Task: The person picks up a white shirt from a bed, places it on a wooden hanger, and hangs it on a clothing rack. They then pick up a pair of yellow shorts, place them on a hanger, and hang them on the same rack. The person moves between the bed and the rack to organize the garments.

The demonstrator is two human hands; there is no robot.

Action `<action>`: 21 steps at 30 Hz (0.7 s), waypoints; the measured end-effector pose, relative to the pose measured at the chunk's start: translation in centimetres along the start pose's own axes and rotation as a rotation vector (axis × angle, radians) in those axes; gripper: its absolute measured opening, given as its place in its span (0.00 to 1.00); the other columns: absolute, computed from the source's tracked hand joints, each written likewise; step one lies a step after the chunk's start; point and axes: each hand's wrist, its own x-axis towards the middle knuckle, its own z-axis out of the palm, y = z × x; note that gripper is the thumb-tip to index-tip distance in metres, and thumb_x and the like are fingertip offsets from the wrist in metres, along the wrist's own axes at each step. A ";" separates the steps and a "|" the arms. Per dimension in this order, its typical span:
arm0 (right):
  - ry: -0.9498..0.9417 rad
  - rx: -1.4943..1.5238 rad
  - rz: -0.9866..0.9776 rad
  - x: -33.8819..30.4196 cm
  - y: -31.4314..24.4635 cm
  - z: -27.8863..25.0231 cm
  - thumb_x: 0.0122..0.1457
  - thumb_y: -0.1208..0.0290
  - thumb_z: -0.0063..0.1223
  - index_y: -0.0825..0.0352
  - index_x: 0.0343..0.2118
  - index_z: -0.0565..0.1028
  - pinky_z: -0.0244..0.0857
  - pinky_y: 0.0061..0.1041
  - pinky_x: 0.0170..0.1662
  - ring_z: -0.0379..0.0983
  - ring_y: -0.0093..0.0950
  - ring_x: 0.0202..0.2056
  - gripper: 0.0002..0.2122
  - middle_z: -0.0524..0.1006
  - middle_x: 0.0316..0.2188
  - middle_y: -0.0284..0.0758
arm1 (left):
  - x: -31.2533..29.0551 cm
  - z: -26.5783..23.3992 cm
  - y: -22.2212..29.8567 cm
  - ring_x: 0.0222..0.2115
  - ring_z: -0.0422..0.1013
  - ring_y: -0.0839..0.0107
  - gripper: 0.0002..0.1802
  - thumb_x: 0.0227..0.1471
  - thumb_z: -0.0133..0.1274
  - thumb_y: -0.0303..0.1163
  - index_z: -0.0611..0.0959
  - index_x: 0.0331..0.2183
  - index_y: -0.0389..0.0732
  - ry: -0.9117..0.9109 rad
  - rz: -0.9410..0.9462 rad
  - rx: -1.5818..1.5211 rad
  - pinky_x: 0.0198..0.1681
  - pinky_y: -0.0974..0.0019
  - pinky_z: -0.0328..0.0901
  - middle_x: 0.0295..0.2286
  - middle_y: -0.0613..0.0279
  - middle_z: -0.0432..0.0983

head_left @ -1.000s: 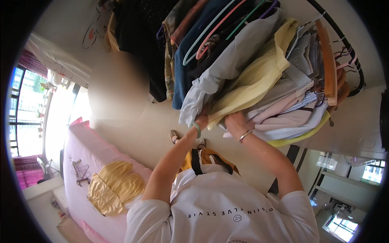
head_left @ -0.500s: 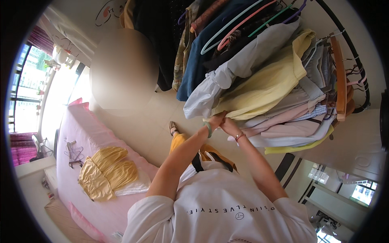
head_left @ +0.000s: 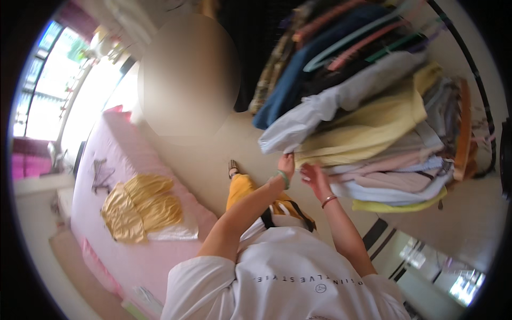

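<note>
A rack of hanging clothes fills the upper right. My left hand [head_left: 286, 164] is closed at the lower corner of a pale yellow garment [head_left: 362, 128], right below the end of a light grey garment [head_left: 320, 109]; motion blur softens its fingertips. Just to the right, my right hand [head_left: 316, 179] is apart from the left, fingers loosely bent and spread, with nothing seen in it. It is close to the yellow garment's lower edge and some pink and white clothes [head_left: 394, 173].
Coloured hangers [head_left: 368, 40] hang along the black rack rail [head_left: 474, 74], with a wooden hanger [head_left: 463, 130] at the right. On the left a pink-covered bed [head_left: 117, 266] holds a golden-yellow garment [head_left: 141, 205] and some hangers [head_left: 101, 176]. A blurred patch covers part of the upper middle.
My hands, earlier together at the yellow garment's lower edge, have come apart, the right one moving right and down. The view has shifted, and the picture is blurrier.
</note>
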 end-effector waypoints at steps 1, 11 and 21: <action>-0.031 0.132 -0.189 0.9 0.0 0.4 0.64 0.43 0.37 0.64 0.58 0.66 0.57 0.35 0.57 0.64 0.30 0.57 0.30 0.69 0.57 0.34 | -0.9 0.4 1.1 0.29 0.63 0.77 0.19 0.58 0.43 0.42 0.80 0.43 0.41 0.033 -0.033 -0.182 0.33 0.66 0.61 0.29 0.69 0.72; -0.074 0.393 -0.155 -0.7 -0.5 14.2 0.64 0.43 0.35 0.67 0.63 0.54 0.51 0.31 0.62 0.55 0.28 0.61 0.34 0.58 0.63 0.34 | -6.2 -7.3 9.4 0.57 0.58 0.70 0.37 0.59 0.41 0.60 0.68 0.59 0.43 -0.070 -0.181 -0.680 0.56 0.63 0.55 0.58 0.60 0.62; -0.485 0.178 0.156 -2.3 6.5 33.1 0.66 0.47 0.34 0.69 0.64 0.52 0.47 0.34 0.65 0.50 0.33 0.65 0.33 0.54 0.65 0.38 | -10.4 -29.4 6.3 0.62 0.53 0.66 0.37 0.61 0.36 0.60 0.63 0.61 0.45 0.297 -0.014 -0.997 0.62 0.60 0.49 0.61 0.56 0.57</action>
